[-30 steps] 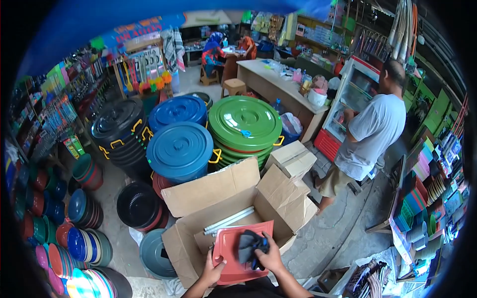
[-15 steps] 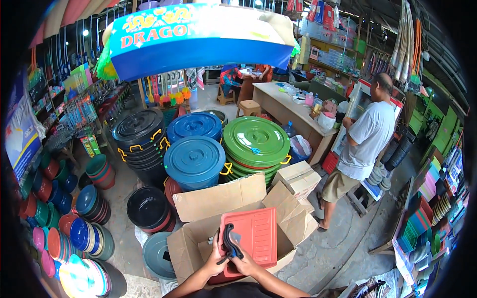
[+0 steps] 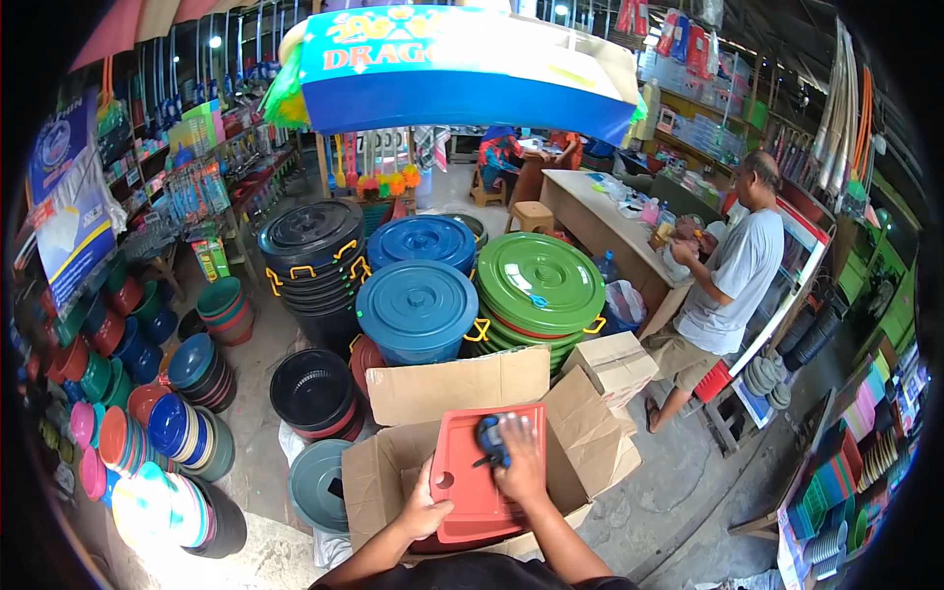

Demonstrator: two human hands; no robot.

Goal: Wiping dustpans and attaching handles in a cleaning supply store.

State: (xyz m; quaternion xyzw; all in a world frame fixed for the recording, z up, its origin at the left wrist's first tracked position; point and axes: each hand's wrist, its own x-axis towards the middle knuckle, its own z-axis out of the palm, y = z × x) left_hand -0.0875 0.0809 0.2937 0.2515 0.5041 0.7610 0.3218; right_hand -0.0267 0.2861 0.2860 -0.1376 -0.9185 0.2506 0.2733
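A red rectangular plastic tray (image 3: 472, 506), with a round hole near its left edge, lies tilted over an open cardboard box (image 3: 371, 487). My left hand (image 3: 425, 508) grips the tray's left edge, thumb on top and fingers hidden beneath. My right hand (image 3: 521, 460) is wrapped round a black and blue handheld tool (image 3: 491, 442) that looks like a price label gun. It is against or just above the tray's upper face; contact cannot be made out. The box's flaps stand open round the tray.
Beyond the box stand stacked tubs with blue lids (image 3: 415, 305) and green lids (image 3: 541, 280). Black basins (image 3: 313, 393) and a grey-green lid (image 3: 320, 482) are at the left. A closed carton (image 3: 612, 366) sits at the right, near a standing person (image 3: 733, 265) by a counter (image 3: 605, 211).
My left hand has left the tool and now holds the tray's edge. My right hand has carried the tool up and right over the tray. The person has reached towards the counter.
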